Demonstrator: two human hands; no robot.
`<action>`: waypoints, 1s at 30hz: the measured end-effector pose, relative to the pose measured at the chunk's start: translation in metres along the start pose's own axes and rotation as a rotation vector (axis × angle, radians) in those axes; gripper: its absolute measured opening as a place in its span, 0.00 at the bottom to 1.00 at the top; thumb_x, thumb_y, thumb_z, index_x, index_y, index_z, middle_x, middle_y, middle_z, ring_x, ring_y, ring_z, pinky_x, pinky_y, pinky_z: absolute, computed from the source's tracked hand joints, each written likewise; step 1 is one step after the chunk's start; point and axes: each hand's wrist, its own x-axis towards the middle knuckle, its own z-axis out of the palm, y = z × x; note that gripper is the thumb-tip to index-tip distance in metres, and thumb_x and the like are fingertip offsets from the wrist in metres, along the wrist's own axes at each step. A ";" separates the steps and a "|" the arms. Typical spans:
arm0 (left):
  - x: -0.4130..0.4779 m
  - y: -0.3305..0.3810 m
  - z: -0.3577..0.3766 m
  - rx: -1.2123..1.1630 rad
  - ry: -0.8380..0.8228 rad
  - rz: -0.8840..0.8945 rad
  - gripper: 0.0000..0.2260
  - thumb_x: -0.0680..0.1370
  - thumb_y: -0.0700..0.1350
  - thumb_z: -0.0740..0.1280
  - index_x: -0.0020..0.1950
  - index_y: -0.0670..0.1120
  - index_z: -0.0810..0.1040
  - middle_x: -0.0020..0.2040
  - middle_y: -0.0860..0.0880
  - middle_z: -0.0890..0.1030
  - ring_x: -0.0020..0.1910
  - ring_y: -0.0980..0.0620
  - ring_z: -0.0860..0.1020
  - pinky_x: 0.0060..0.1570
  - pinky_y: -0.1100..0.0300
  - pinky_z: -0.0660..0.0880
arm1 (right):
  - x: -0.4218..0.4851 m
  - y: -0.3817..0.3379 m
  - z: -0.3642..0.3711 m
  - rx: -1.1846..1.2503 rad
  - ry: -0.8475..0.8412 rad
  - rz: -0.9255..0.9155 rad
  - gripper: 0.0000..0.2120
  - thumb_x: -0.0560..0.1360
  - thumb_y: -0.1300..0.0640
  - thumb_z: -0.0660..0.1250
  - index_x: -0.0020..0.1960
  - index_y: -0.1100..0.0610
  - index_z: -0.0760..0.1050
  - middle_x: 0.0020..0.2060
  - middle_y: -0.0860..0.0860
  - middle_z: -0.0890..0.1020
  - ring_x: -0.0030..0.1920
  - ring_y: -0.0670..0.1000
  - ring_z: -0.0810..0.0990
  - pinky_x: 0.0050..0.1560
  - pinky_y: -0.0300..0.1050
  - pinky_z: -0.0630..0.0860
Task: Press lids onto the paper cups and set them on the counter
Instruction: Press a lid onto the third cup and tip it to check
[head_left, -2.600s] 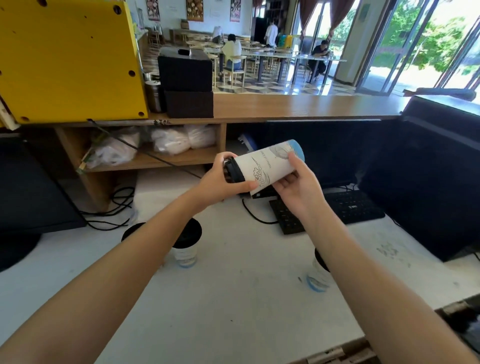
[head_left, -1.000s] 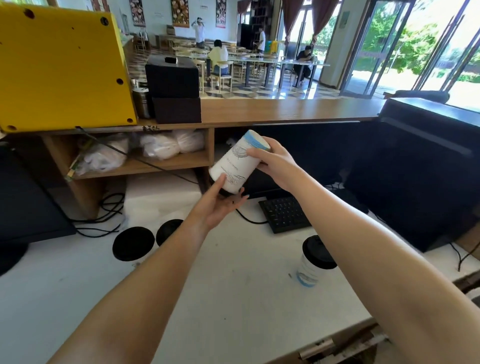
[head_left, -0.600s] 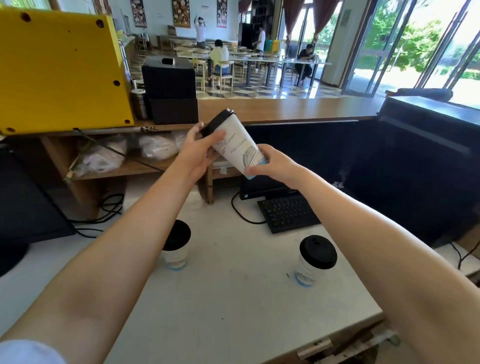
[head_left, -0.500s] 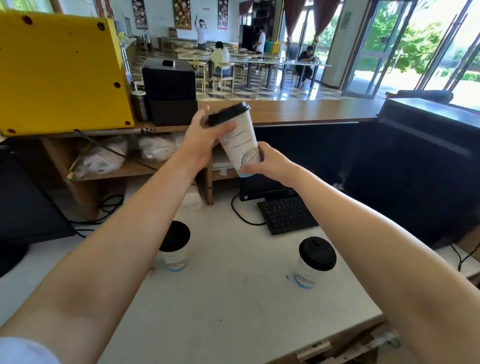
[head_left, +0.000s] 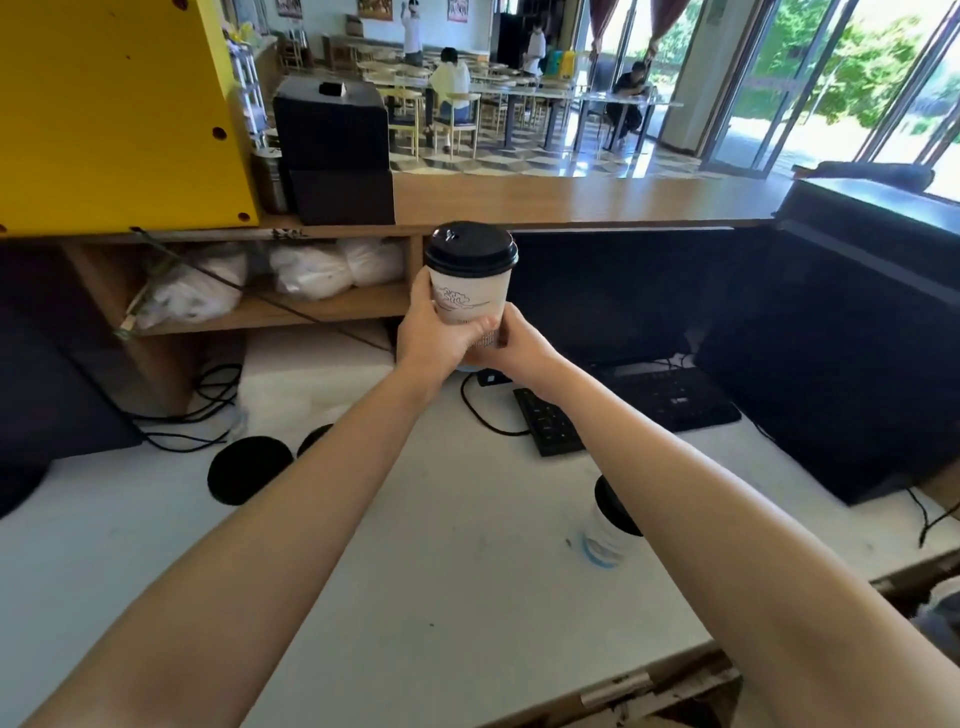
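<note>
- Left hand (head_left: 434, 338): fingers and thumb are wrapped round the wall of the paper cup (head_left: 470, 299), which is held upright in the air.
- Right hand (head_left: 519, 351): clasps the same cup lower down, near its base, and touches the left hand.
- Lid (head_left: 470, 250): black and sitting level on the rim wherever it shows. The pressing step for this cup is judged complete.
- Wooden counter (head_left: 597, 202): the cup hangs in front of its near edge and rests on nothing. Setting it down remains.
- Second cup (head_left: 608, 525): already lidded, standing on the white worktop (head_left: 467, 597), partly hidden by the right forearm. If the wooden counter is the target, this cup also awaits transfer.
- 2 black discs (head_left: 249, 470): lie on the worktop to the left. Whether they are loose lids or capped cups seen from above cannot be told.
</note>
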 end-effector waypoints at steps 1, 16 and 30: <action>-0.005 -0.013 0.001 0.015 0.006 -0.030 0.33 0.65 0.41 0.77 0.67 0.50 0.67 0.55 0.52 0.79 0.56 0.51 0.76 0.58 0.51 0.75 | -0.004 0.008 0.004 0.002 -0.038 0.015 0.23 0.66 0.56 0.76 0.58 0.52 0.73 0.51 0.47 0.82 0.51 0.43 0.81 0.54 0.43 0.80; -0.061 -0.179 0.009 0.112 0.137 -0.411 0.28 0.71 0.44 0.73 0.68 0.45 0.67 0.62 0.46 0.78 0.59 0.47 0.77 0.52 0.58 0.74 | -0.023 0.169 0.121 0.065 -0.048 0.215 0.21 0.71 0.69 0.69 0.62 0.62 0.70 0.51 0.50 0.76 0.49 0.47 0.75 0.36 0.23 0.71; -0.065 -0.223 -0.005 0.134 0.217 -0.327 0.31 0.70 0.40 0.73 0.70 0.43 0.66 0.65 0.47 0.76 0.64 0.51 0.74 0.63 0.53 0.73 | -0.010 0.191 0.155 0.147 -0.104 0.176 0.21 0.75 0.66 0.65 0.67 0.59 0.67 0.54 0.49 0.75 0.53 0.46 0.75 0.42 0.21 0.71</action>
